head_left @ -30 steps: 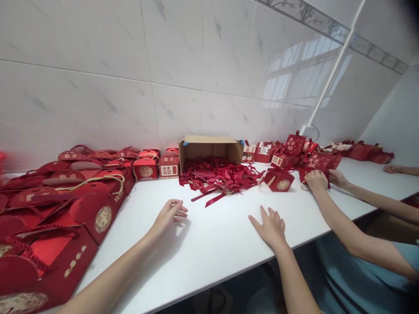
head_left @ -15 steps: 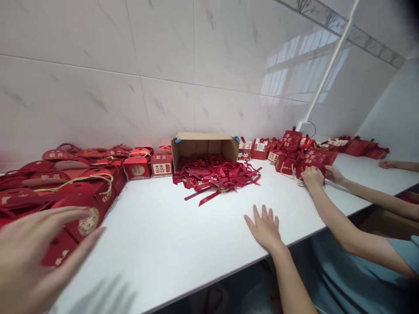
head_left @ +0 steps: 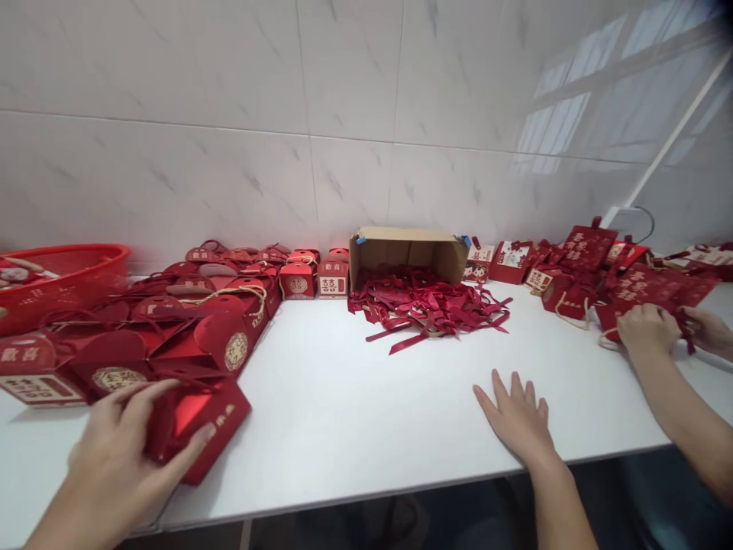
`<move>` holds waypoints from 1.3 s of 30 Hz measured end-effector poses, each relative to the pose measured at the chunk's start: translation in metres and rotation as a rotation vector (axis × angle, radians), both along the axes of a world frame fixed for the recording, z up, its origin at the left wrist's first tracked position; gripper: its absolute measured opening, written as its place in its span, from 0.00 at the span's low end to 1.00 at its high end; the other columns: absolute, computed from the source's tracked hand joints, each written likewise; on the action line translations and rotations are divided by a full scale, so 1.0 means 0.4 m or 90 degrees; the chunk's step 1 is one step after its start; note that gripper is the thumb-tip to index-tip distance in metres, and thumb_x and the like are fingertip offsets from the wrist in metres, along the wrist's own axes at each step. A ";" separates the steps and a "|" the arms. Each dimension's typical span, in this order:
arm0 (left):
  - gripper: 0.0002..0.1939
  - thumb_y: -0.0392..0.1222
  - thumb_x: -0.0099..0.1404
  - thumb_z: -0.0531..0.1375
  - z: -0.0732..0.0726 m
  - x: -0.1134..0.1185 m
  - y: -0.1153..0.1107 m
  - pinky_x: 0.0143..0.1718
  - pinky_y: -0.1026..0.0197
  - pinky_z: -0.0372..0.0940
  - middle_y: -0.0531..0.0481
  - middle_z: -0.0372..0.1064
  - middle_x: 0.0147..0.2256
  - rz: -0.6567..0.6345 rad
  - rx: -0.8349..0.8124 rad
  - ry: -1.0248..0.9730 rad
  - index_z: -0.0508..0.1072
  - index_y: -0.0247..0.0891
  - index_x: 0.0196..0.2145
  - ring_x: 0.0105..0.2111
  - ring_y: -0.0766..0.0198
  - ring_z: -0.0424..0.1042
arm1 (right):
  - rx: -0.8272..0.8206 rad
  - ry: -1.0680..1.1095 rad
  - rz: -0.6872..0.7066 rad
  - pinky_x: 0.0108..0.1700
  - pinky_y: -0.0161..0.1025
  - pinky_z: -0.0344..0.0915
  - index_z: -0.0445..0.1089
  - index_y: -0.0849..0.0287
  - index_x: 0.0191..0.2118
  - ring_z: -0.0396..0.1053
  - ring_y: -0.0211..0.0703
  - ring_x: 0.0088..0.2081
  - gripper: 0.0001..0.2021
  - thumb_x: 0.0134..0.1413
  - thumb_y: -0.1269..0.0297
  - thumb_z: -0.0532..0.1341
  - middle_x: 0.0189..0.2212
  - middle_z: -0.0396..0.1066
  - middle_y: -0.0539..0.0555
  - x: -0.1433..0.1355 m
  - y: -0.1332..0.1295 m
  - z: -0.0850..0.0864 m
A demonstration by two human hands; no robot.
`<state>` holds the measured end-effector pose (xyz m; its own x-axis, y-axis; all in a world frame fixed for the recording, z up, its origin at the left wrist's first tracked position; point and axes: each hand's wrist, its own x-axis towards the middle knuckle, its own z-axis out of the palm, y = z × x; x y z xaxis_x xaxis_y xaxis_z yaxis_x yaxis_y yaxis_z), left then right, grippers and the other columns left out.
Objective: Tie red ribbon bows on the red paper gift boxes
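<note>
At the lower left, my left hand (head_left: 123,451) has its fingers wrapped round a red gift box (head_left: 214,420) at the near end of the rows of red boxes (head_left: 200,336). The held box is tilted, and gold print shows on its side. My right hand (head_left: 518,420) lies flat on the white table (head_left: 343,428), fingers spread, holding nothing. Beyond it, a heap of dark red ribbons (head_left: 429,305) spills out of a cardboard box (head_left: 409,235) lying on its side against the wall.
A red plastic basket (head_left: 74,286) stands at the far left. On the right, another person's hands (head_left: 650,332) work at red boxes and bags (head_left: 589,248). The table's front edge runs below my right hand.
The view has swung left, bringing the red basket into sight. My left hand, open before, has closed on a red box. My right hand stays flat on the table.
</note>
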<state>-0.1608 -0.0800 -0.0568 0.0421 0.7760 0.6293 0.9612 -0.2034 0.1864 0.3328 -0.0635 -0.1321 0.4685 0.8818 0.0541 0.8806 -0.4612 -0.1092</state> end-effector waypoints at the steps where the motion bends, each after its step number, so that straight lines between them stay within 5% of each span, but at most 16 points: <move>1: 0.29 0.50 0.55 0.58 0.005 0.030 -0.010 0.50 0.38 0.58 0.44 0.56 0.48 -0.047 -0.019 0.017 0.53 0.51 0.52 0.50 0.40 0.58 | -0.001 0.000 0.001 0.59 0.57 0.39 0.48 0.59 0.63 0.38 0.67 0.63 0.34 0.56 0.44 0.43 0.63 0.43 0.66 -0.001 0.000 0.001; 6: 0.33 0.44 0.53 0.61 0.032 0.198 0.009 0.50 0.50 0.61 0.43 0.52 0.57 -0.363 -0.112 0.040 0.54 0.50 0.55 0.54 0.46 0.58 | 0.003 0.005 0.002 0.59 0.57 0.39 0.48 0.59 0.63 0.37 0.67 0.63 0.34 0.57 0.44 0.42 0.63 0.42 0.67 -0.001 0.000 0.001; 13: 0.24 0.41 0.49 0.61 0.073 0.389 0.244 0.56 0.45 0.48 0.40 0.61 0.52 -0.569 -0.214 -0.067 0.65 0.41 0.45 0.54 0.46 0.57 | 0.016 0.016 0.004 0.59 0.57 0.39 0.49 0.59 0.63 0.37 0.66 0.63 0.34 0.56 0.44 0.42 0.63 0.43 0.66 -0.003 0.001 0.006; 16: 0.28 0.40 0.44 0.64 0.082 0.418 0.308 0.58 0.43 0.39 0.43 0.65 0.50 -0.628 -0.213 -0.166 0.66 0.42 0.46 0.52 0.45 0.60 | 0.019 0.026 0.001 0.59 0.57 0.39 0.49 0.59 0.63 0.36 0.65 0.63 0.34 0.56 0.44 0.42 0.63 0.43 0.65 -0.004 0.003 0.005; 18: 0.30 0.41 0.44 0.64 0.090 0.422 0.319 0.58 0.44 0.42 0.43 0.65 0.50 -0.655 -0.233 -0.271 0.66 0.42 0.48 0.52 0.45 0.60 | 0.022 0.025 -0.001 0.59 0.57 0.39 0.49 0.59 0.63 0.37 0.65 0.63 0.34 0.56 0.44 0.42 0.63 0.43 0.66 -0.006 0.005 0.002; 22: 0.23 0.49 0.49 0.62 0.133 0.413 0.290 0.52 0.47 0.55 0.41 0.69 0.44 -0.794 -0.318 -0.561 0.69 0.39 0.43 0.48 0.47 0.65 | 0.018 0.025 -0.003 0.59 0.59 0.40 0.49 0.59 0.63 0.38 0.66 0.63 0.33 0.56 0.45 0.43 0.63 0.44 0.66 -0.005 0.009 0.008; 25: 0.17 0.53 0.49 0.60 0.183 0.402 0.250 0.46 0.44 0.58 0.42 0.73 0.30 -0.879 -0.434 -0.607 0.73 0.37 0.31 0.36 0.47 0.71 | 0.022 0.059 0.013 0.58 0.59 0.44 0.55 0.62 0.60 0.43 0.65 0.62 0.31 0.56 0.48 0.47 0.60 0.50 0.68 -0.009 0.015 0.039; 28: 0.20 0.58 0.48 0.59 0.212 0.391 0.230 0.49 0.42 0.55 0.42 0.70 0.20 -0.834 -0.449 -0.506 0.73 0.37 0.17 0.27 0.50 0.69 | 0.124 0.135 0.138 0.56 0.48 0.53 0.63 0.65 0.54 0.57 0.55 0.57 0.24 0.55 0.56 0.51 0.54 0.61 0.65 -0.033 0.045 0.090; 30: 0.19 0.58 0.48 0.59 0.204 0.390 0.237 0.50 0.44 0.55 0.42 0.71 0.22 -0.737 -0.384 -0.464 0.74 0.38 0.18 0.30 0.49 0.69 | 0.182 0.183 0.200 0.51 0.40 0.59 0.67 0.62 0.50 0.64 0.48 0.51 0.20 0.55 0.58 0.53 0.50 0.66 0.61 -0.062 0.087 0.122; 34: 0.13 0.50 0.53 0.57 0.125 0.400 0.281 0.52 0.49 0.56 0.43 0.71 0.39 -0.594 -0.140 -0.448 0.74 0.40 0.30 0.45 0.48 0.66 | 0.201 0.196 0.175 0.40 0.38 0.63 0.72 0.61 0.38 0.70 0.45 0.38 0.18 0.56 0.54 0.52 0.38 0.73 0.58 -0.125 0.204 0.159; 39: 0.26 0.49 0.50 0.61 0.006 0.404 0.316 0.57 0.45 0.47 0.39 0.61 0.53 -0.599 -0.061 -0.194 0.67 0.40 0.47 0.55 0.45 0.56 | 0.198 0.178 0.148 0.35 0.36 0.62 0.72 0.60 0.32 0.70 0.44 0.34 0.12 0.54 0.57 0.56 0.30 0.74 0.56 -0.154 0.306 0.204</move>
